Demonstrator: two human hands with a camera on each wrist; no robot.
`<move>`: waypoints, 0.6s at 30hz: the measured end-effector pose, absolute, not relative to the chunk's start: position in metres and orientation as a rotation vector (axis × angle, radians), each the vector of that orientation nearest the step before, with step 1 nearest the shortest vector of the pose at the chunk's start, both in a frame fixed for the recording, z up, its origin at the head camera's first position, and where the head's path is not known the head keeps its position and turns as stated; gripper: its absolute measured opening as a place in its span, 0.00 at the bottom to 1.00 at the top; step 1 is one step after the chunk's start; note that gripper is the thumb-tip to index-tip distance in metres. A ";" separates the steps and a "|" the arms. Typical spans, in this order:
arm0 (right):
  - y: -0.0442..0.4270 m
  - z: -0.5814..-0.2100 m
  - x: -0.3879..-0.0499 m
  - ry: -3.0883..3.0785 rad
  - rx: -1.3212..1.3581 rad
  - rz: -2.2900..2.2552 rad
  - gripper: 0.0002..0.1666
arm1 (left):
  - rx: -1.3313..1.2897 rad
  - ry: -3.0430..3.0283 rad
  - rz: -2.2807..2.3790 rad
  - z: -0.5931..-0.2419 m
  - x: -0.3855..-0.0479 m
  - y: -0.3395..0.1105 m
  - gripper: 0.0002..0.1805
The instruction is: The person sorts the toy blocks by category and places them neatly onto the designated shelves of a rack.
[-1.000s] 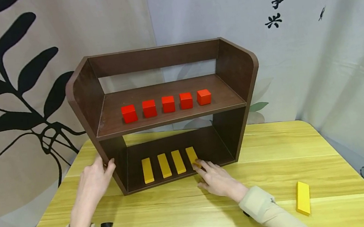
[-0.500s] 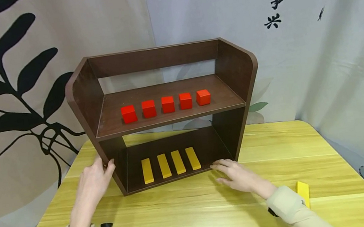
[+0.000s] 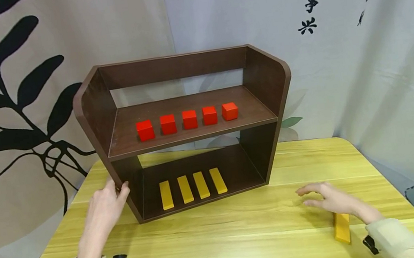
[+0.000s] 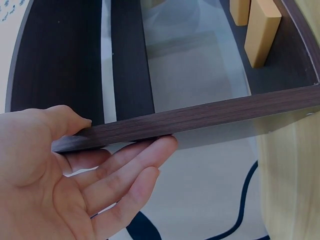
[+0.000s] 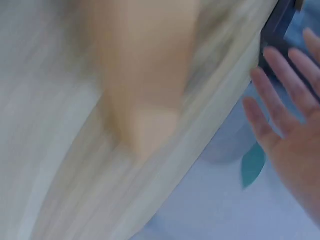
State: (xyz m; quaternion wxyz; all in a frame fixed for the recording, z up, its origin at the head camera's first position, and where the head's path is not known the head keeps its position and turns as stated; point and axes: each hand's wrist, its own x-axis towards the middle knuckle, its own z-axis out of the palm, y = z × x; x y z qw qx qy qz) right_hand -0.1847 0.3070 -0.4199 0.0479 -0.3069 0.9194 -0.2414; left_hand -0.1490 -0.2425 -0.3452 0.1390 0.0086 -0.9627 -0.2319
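A dark brown two-tier wooden shelf (image 3: 180, 105) stands on the table. My left hand (image 3: 102, 214) grips the edge of its left side panel; in the left wrist view the thumb lies on one face and the fingers on the other. Several red cubes (image 3: 190, 120) sit in a row on the upper tier. Several upright yellow blocks (image 3: 201, 185) line the lower tier. To the right of the shelf, my right hand (image 3: 332, 199) hovers with spread fingers and nothing in them. Just below it a loose yellow block (image 3: 342, 229) lies on the table, partly covered by the hand and wrist.
The light wooden table (image 3: 223, 249) extends around the shelf, its right edge sloping away past the right sleeve. Behind it hangs a pale curtain (image 3: 130, 25) with printed black leaves and characters. The right wrist view is blurred near the loose block (image 5: 145, 75).
My right hand has left the rightmost yellow block on the lower tier and moved right, to above the loose block. The left hand keeps its grip on the shelf.
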 end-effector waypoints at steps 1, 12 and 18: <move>0.316 -0.419 -0.184 2.773 -0.926 -0.738 0.21 | 0.026 -2.784 -0.672 -0.345 -0.149 -0.242 0.18; 0.387 -0.426 -0.176 2.430 -0.928 -0.908 0.21 | 0.028 -2.780 -0.681 -0.345 -0.149 -0.242 0.17; 0.401 -0.437 -0.173 2.329 -0.962 -1.047 0.19 | 0.030 -2.779 -0.687 -0.345 -0.148 -0.242 0.17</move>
